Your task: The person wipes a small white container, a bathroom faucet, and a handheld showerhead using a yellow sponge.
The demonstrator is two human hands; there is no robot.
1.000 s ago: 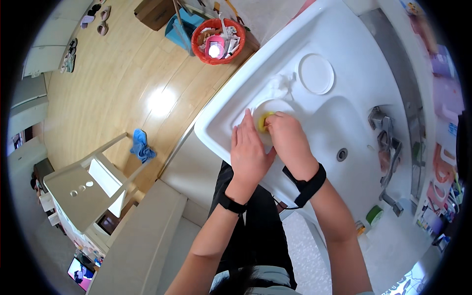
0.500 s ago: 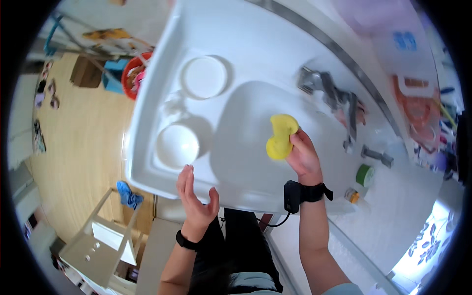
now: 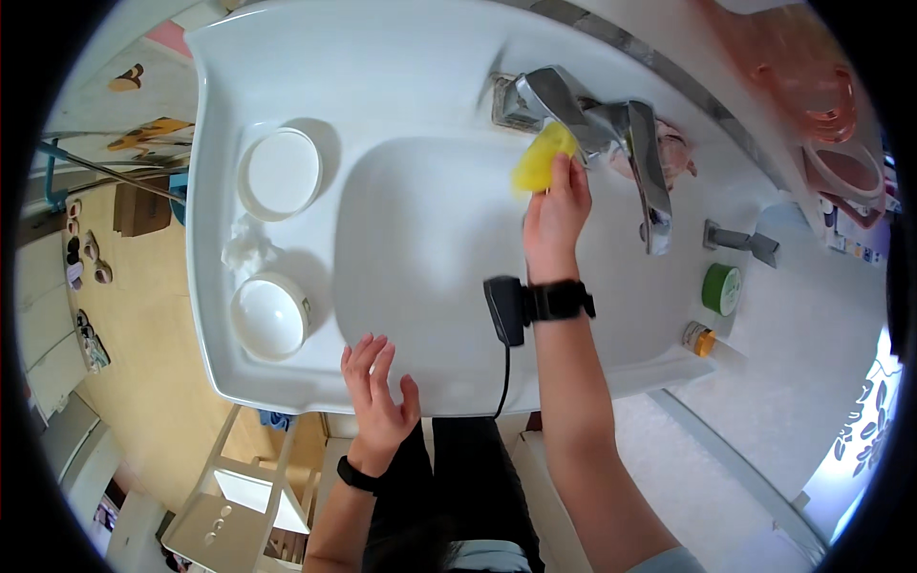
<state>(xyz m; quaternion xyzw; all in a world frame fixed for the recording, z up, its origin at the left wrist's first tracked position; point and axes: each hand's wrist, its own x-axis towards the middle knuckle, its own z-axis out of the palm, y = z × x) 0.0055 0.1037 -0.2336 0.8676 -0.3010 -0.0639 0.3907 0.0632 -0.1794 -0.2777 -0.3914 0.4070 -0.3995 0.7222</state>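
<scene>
A yellow sponge [image 3: 544, 160] is pinched in my right hand [image 3: 557, 224], over the far right part of the white sink [image 3: 420, 239]. It is close to the chrome faucet [image 3: 556, 100] and partly overlaps it in the picture; whether they touch I cannot tell. My left hand [image 3: 380, 393] hovers at the sink's near edge, fingers apart and holding nothing. On the ledge left of the basin stand a white round tub [image 3: 270, 317] and, farther back, a shallow white round container [image 3: 280, 174]. Between them lies a crumpled white tissue [image 3: 249, 248].
A pink object [image 3: 673, 153] sits behind the faucet's lever. Right of the basin are a green round tub [image 3: 721, 289], a small orange jar [image 3: 699, 338] and a metal fixture [image 3: 740, 241]. At lower left, a beige chair [image 3: 215, 525] stands on the floor.
My right hand has carried the sponge away from me, toward the faucet. My left hand stays open near the front edge. The whole view has shifted, with the sink's contents now farther left.
</scene>
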